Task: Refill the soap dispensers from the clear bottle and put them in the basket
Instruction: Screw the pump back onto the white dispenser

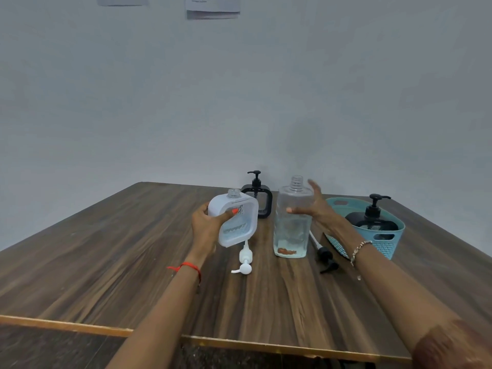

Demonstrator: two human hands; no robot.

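Note:
My left hand (206, 225) grips a white square soap dispenser (235, 222), tilted and lifted off the table, its neck open with no pump on it. Its white pump (245, 261) lies on the table just below. The clear bottle (292, 222) stands upright and uncapped, about a third full of liquid. My right hand (312, 206) is spread beside the bottle's right shoulder, thumb in front of it, fingers straight. A black pump (323, 254) lies to the bottle's right. A black dispenser (372, 218) sits in the teal basket (388, 238). Another black-framed dispenser (257, 199) stands behind.
The wooden table (133, 249) has its front edge close to me and a wall right behind its far edge. Papers hang on the wall (213, 6). The table's left half carries nothing.

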